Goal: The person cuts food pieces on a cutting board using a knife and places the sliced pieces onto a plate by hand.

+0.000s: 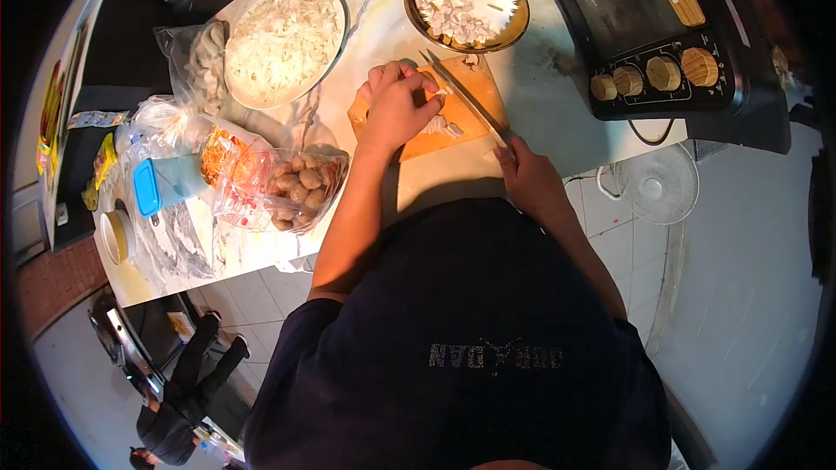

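Note:
My right hand (526, 176) grips the handle of a knife (471, 104), its blade lying slantwise over an orange cutting board (416, 148). Curled on the board left of the blade, my left hand (396, 109) has its fingertips together at a small pale piece of food, mostly hidden by the fingers. Pale cut slices (444, 128) lie on the board between hand and knife. Just beyond the board, a dark-rimmed plate (522, 22) holds diced greyish pieces (461, 17).
At the left stand a large bowl (342, 13) of pale shreds, a bag of round balls (305, 187) and a blue-lidded container (148, 187). A black appliance with wooden knobs (664, 72) is at right, a fan (657, 184) below. Another person (170, 426) is at lower left.

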`<state>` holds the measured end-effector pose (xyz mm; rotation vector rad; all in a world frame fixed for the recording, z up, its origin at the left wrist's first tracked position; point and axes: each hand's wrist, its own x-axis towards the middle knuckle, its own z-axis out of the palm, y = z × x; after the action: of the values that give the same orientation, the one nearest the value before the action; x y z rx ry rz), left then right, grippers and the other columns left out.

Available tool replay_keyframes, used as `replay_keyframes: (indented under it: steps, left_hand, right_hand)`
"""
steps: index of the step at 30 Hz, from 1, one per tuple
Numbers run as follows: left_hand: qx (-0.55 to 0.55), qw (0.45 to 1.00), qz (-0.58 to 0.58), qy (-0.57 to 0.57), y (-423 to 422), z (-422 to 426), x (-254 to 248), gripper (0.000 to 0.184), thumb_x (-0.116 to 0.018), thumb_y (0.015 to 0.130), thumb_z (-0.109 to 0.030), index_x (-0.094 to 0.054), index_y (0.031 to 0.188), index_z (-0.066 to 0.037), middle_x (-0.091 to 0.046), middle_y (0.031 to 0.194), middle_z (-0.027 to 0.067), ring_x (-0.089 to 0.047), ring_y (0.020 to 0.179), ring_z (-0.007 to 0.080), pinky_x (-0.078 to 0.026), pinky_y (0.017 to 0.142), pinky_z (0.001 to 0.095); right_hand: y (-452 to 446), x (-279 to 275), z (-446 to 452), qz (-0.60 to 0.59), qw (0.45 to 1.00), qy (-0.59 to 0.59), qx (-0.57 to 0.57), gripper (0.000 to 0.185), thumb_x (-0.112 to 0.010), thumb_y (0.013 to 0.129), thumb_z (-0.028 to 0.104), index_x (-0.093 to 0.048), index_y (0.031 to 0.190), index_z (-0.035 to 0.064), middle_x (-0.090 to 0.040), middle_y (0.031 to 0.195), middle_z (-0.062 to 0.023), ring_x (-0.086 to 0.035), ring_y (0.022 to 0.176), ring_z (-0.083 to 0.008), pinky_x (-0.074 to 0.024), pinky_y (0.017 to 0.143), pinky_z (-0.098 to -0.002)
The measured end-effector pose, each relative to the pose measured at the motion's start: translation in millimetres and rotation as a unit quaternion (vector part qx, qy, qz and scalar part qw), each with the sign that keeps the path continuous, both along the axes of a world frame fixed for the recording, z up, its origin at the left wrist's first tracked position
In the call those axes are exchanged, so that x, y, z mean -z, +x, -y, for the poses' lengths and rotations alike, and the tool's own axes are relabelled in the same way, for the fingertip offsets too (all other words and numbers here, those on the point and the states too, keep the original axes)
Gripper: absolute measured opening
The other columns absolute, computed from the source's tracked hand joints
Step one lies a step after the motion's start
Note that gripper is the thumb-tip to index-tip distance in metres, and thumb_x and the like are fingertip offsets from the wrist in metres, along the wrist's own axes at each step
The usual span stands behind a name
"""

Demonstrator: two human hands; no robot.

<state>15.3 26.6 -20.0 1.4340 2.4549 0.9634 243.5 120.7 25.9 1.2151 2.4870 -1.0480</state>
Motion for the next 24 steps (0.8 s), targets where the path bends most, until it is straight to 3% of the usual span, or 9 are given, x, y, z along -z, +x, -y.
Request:
replay_keyframes:
  steps: [9,14,24]
  left_hand:
    - [0.016,1.000,-0.002,0.001,1.3,-5.6,-4.8,0.022,-0.081,0.072,-0.033,-0.074,0.089,-0.020,-0.056,0.103,0.0019,-0.046,0.108,0.0274,-0.030,0.091,0.0423]
    - [0.052,0.998,-0.008,0.017,1.9,-9.7,-2.9,0.020,-0.081,0.074,-0.028,-0.074,0.092,-0.021,-0.056,0.102,0.0004,-0.047,0.106,0.0255,-0.031,0.089,0.0418]
    - [0.074,0.996,-0.020,0.035,-1.2,-13.2,2.3,0.015,-0.080,0.071,-0.021,-0.072,0.084,-0.018,-0.056,0.100,0.0011,-0.047,0.107,0.0255,-0.032,0.088,0.0406]
  right_hand:
    - [10.4,-6.2,-10.2,-0.005,0.997,-0.025,0.069,0.044,-0.043,0.101,0.045,-0.055,0.111,0.0039,-0.067,0.090,-0.0276,-0.063,0.091,-0.0492,-0.0494,0.080,-0.0560]
    - [14.7,-2.4,-13.6,-0.020,0.997,-0.008,0.072,0.043,-0.043,0.101,0.044,-0.054,0.105,0.0030,-0.067,0.087,-0.0270,-0.063,0.088,-0.0501,-0.0492,0.076,-0.0567]
    - [16.9,-2.7,-13.7,-0.015,0.996,-0.024,0.089,0.043,-0.045,0.100,0.044,-0.054,0.109,0.0029,-0.067,0.090,-0.0273,-0.063,0.091,-0.0491,-0.0494,0.078,-0.0563]
